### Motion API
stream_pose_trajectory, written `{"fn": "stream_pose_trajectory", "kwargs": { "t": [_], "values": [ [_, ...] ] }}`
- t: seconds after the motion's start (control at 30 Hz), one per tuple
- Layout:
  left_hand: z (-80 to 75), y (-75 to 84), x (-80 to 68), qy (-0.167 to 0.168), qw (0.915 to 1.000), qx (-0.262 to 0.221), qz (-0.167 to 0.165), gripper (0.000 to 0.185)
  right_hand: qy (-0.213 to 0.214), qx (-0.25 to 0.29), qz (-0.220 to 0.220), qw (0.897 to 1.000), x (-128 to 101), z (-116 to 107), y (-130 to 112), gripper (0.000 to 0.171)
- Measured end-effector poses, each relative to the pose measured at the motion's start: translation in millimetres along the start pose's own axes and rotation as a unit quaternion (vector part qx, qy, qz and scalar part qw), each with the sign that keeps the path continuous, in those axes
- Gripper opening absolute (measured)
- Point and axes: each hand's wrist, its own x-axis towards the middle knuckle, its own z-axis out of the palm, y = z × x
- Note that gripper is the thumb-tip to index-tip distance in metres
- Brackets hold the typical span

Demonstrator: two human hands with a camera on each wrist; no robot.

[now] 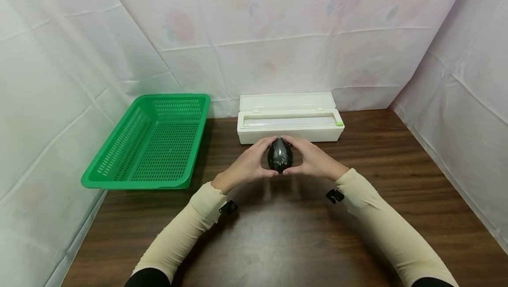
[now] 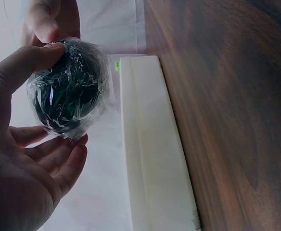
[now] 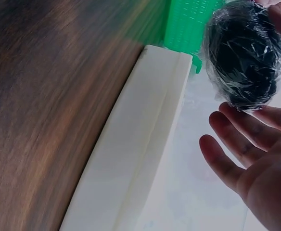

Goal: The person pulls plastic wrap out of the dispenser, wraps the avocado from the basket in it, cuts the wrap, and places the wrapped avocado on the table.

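Dark wood table, white draped walls

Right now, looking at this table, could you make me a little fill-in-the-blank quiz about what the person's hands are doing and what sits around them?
1. Both hands hold a dark egg-shaped object wrapped in clear ____ film.
2. The perforated plastic basket at the left is ____ in colour.
3. Behind the left hand and right hand lies a long white wrap-dispenser box with its lid ____.

Missing words: plastic; green; open
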Motion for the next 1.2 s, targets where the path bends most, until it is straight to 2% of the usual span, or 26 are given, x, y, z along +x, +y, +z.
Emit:
{"fn": "stream_pose_trajectory", "kwargs": {
  "t": [0.17, 0.37, 0.67, 0.9, 1.2],
  "values": [
    [4.1, -4.6, 1.5, -0.007, 0.9998, -0.002, -0.017, 0.097, -0.009, -0.007, 0.016, 1.000, 2.5, 3.0, 3.9, 0.092],
    [9.5, -9.2, 4.5, -0.016, 0.9991, 0.012, -0.036, 0.099, -0.011, -0.013, 0.012, 1.000, 5.6, 8.1, 9.8, 0.090],
    [18.2, -15.4, 9.8, -0.031, 0.9981, 0.046, -0.027, 0.097, -0.025, -0.013, 0.032, 0.999, 10.3, 18.1, 19.2, 0.087],
    [23.0, -18.3, 11.0, -0.054, 0.9961, 0.052, -0.046, 0.097, -0.040, -0.024, 0.061, 0.997, 11.3, 24.2, 20.0, 0.087],
    [28.3, -21.1, 10.8, -0.069, 0.9950, 0.052, -0.050, 0.096, -0.041, -0.039, 0.058, 0.997, 11.5, 32.7, 23.5, 0.087]
  ]
}}
